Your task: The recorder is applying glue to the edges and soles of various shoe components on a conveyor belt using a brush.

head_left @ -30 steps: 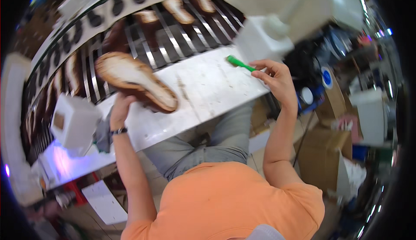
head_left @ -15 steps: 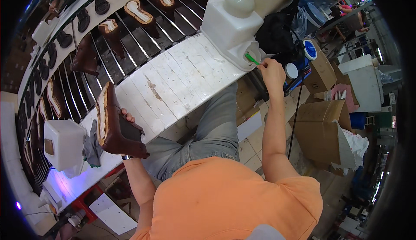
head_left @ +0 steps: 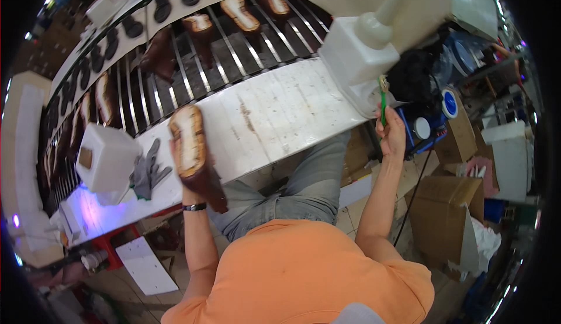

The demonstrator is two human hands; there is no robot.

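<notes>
My left hand [head_left: 191, 197] is wrapped round a brown leather boot [head_left: 203, 185], upside down, its sole turned up. A pale coating covers the middle of the sole, with a tan rim around it. The boot hides most of my fingers. My right hand [head_left: 395, 132] grips a green-handled brush [head_left: 383, 103] upright, its bristle end up. The brush stands in front of the small cup at the foot of a white plastic dispenser bottle [head_left: 357, 58] with a tapered spout. I cannot tell whether the brush touches the cup.
A white worktop [head_left: 274, 116] runs along a conveyor of metal rods [head_left: 225, 49] carrying several upturned brown boots. Dark shoes line the far shelf. At left are a white plastic container [head_left: 105, 160] and a grey glove [head_left: 149, 173]. Blue-lidded tubs [head_left: 449, 104] and cardboard boxes [head_left: 441, 219] stand right.
My right hand has lifted the brush from the cup and turned its bristle end up. My left hand has turned the boot so its sole faces up more. The whole view has shifted.
</notes>
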